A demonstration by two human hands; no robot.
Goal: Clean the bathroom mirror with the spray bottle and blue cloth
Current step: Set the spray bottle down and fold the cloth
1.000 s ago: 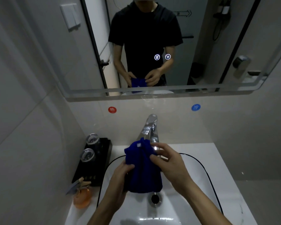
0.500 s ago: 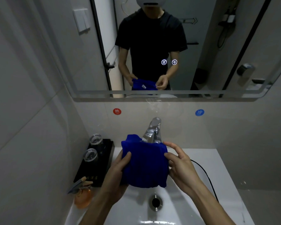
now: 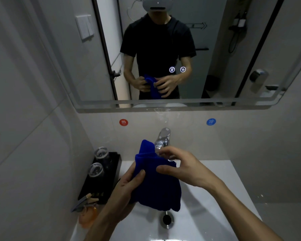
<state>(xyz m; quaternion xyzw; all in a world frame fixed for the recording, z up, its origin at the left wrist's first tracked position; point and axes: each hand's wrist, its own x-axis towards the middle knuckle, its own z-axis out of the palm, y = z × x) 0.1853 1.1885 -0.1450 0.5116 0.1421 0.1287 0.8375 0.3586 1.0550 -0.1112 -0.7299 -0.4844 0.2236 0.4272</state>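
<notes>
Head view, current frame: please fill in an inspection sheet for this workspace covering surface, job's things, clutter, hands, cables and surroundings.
Surface: white sink with an open drain, chrome faucet behind it.
Job's things: blue cloth bunched over the basin; mirror on the wall above; orange spray bottle at the basin's left corner.
Clutter: black tray left of the sink carrying two glass cups.
Hands: left hand grips the cloth's left side; right hand pinches its upper right part.
Cables: nothing seen.
Surroundings: grey tiled walls; red sticker and blue sticker below the mirror; two lit touch icons on the glass.
</notes>
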